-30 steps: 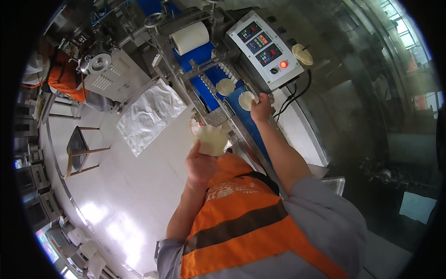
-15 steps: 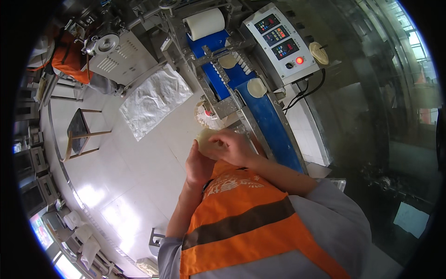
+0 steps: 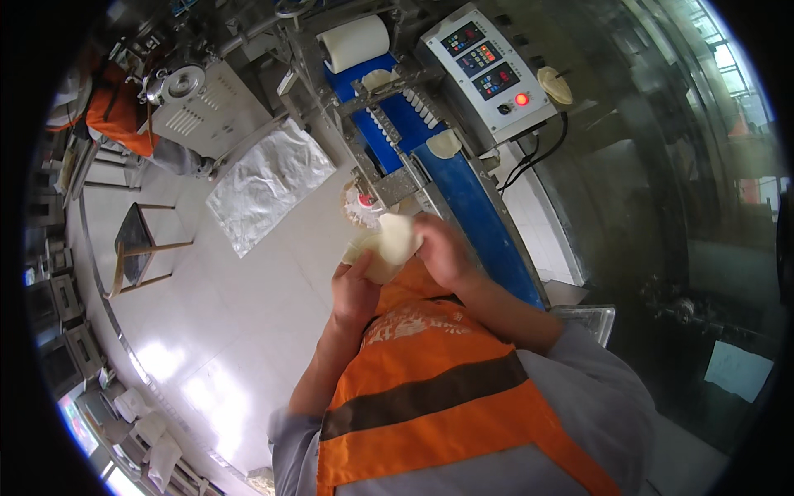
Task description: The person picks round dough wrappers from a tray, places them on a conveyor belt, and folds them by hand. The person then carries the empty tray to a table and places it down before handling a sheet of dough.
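Low in front of the orange apron, my left hand (image 3: 357, 291) grips a stack of thin, pale round dough wrappers (image 3: 374, 263) by its lower edge, thumb on top. My right hand (image 3: 442, 250) pinches the right edge of a dough wrapper (image 3: 399, 238) that stands up, blurred, over the stack. Whether this sheet is fully apart from the others I cannot tell. Beyond my hands, another wrapper (image 3: 445, 144) lies on the blue conveyor belt (image 3: 484, 219), and a further one (image 3: 379, 80) is partly hidden behind a metal bar of the dough machine (image 3: 397, 183).
A dough roll (image 3: 354, 43) sits at the top of the machine. To its right is a control box (image 3: 490, 74) with a lit red button. Left of the machine, a plastic sheet (image 3: 271, 183) lies on the floor, with a chair (image 3: 141, 244) farther left. Someone in orange (image 3: 116, 112) is far left.
My right hand has moved a little right and lifted a wrapper's edge off the stack. My left hand keeps its grip. The wrappers on the belts show at different spots, and the view has shifted slightly.
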`<state>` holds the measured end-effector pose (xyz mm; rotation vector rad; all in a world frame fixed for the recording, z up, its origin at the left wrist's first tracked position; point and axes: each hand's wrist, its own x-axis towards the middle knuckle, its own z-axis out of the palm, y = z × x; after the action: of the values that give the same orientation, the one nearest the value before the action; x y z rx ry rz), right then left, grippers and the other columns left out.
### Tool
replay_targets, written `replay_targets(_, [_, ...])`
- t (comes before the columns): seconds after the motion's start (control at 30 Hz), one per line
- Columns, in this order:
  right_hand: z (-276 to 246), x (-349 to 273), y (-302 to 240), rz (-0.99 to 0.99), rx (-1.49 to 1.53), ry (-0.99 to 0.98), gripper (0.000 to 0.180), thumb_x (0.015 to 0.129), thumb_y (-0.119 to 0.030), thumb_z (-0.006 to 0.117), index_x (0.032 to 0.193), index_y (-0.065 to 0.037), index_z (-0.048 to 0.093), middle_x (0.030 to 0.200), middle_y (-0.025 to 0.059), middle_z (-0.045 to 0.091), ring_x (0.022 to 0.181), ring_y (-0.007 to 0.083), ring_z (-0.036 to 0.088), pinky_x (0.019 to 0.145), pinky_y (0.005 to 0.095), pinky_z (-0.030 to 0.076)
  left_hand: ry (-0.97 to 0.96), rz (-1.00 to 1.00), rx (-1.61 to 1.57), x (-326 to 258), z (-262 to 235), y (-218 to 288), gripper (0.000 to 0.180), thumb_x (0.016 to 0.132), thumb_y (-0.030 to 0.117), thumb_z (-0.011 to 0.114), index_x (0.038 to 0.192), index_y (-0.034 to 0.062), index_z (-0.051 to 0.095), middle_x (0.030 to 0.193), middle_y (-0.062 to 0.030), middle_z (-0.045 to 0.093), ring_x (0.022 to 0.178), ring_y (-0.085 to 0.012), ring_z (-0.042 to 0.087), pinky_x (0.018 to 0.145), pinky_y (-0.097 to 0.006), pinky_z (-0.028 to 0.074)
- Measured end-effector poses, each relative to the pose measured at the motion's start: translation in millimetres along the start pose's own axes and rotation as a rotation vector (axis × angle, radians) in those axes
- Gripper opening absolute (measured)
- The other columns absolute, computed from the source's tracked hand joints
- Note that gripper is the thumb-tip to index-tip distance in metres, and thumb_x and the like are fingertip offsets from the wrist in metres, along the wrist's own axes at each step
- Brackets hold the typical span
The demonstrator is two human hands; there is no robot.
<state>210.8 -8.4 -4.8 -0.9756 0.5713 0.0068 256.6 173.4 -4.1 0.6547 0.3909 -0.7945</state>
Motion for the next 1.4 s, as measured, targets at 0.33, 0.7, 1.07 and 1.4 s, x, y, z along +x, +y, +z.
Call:
replay_targets(0.33, [-105.8, 93.7, -33.4, -0.085, 0.183, 0.099, 0.030, 0.093, -0.013, 0.063, 0.119, 0.000, 0.059, 0.116, 0.0117, 0.065, 0.102, 0.0208, 0.065, 0.087, 0.0341, 0.053, -0.025, -0.014, 0.054, -1.4, -7.4, -3.2, 0.039, 0.103, 0.009, 0.043, 0.139, -0.0055, 0.044, 0.135, -0.0202, 0.056, 0.125, -0.0354, 0.056, 0.106, -0.052, 0.047])
replay_targets(0.7, [-141.0, 130.9, -3.1, -0.412, -1.236, 0.734, 0.031, 0.078, -0.025, 0.076, 0.103, -0.008, 0.069, 0.090, 0.0110, 0.070, 0.086, 0.0300, 0.068, 0.074, 0.0422, 0.054, 0.020, 0.004, -0.014, -2.5, -8.6, -3.8, 0.038, 0.102, 0.007, 0.045, 0.139, -0.0032, 0.046, 0.134, -0.0178, 0.056, 0.124, -0.0337, 0.057, 0.103, -0.049, 0.050])
replay_targets(1.07, [-100.0, 177.5, -21.4, -0.459, -1.216, 0.540, 0.021, 0.083, -0.024, 0.073, 0.097, -0.010, 0.069, 0.094, 0.0081, 0.069, 0.093, 0.0307, 0.065, 0.079, 0.0422, 0.053, 0.106, 0.085, 0.024, -7.2, -9.0, 4.3, 0.036, 0.103, 0.008, 0.044, 0.136, -0.0049, 0.048, 0.132, -0.0159, 0.057, 0.122, -0.0303, 0.058, 0.103, -0.045, 0.050])
replay_targets(1.4, [-117.0, 146.5, 1.1, -0.841, -1.475, 0.389, 0.022, 0.082, -0.013, 0.071, 0.101, -0.009, 0.061, 0.103, 0.0125, 0.059, 0.101, 0.0360, 0.056, 0.086, 0.0458, 0.048, 0.148, 0.080, -0.075, -12.0, -14.0, 12.7, 0.035, 0.104, 0.011, 0.044, 0.135, -0.0057, 0.049, 0.132, -0.0175, 0.057, 0.122, -0.0320, 0.058, 0.103, -0.046, 0.050])
